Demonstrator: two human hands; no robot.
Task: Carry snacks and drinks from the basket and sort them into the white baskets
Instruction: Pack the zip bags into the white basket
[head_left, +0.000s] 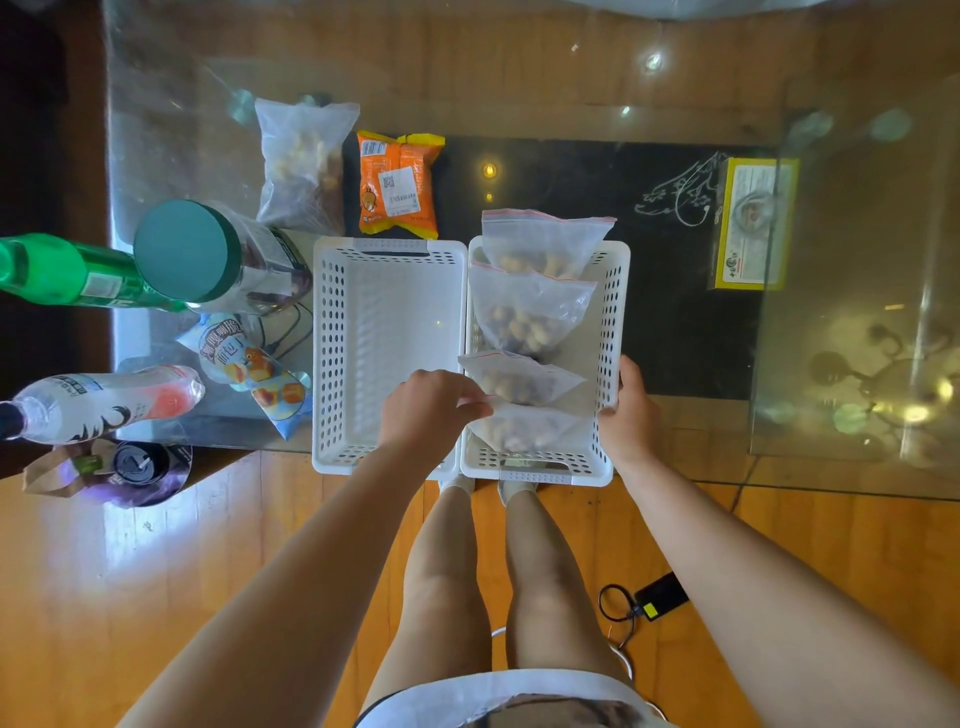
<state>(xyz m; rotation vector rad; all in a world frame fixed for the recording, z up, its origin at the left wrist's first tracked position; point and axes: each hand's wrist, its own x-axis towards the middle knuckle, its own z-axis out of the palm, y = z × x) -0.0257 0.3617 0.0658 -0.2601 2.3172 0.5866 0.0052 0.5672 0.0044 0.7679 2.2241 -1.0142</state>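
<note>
Two white perforated baskets stand side by side at the glass table's near edge. The left basket (332, 332) holds nothing. The right basket (613, 312) holds several clear zip bags of nuts (524, 317). My left hand (431, 405) pinches the edge of the nearest nut bag (524, 431), over the rim between the two baskets. My right hand (631, 410) grips the right basket's right wall near its front corner.
Left of the baskets stand a green bottle (62, 270), a teal-lidded jar (208, 260), a white bottle (104, 400), a blue snack pack (254, 369) and a dark can (137, 462). Behind lie a clear bag (301, 161) and an orange pack (397, 182). A yellow box (753, 223) sits right.
</note>
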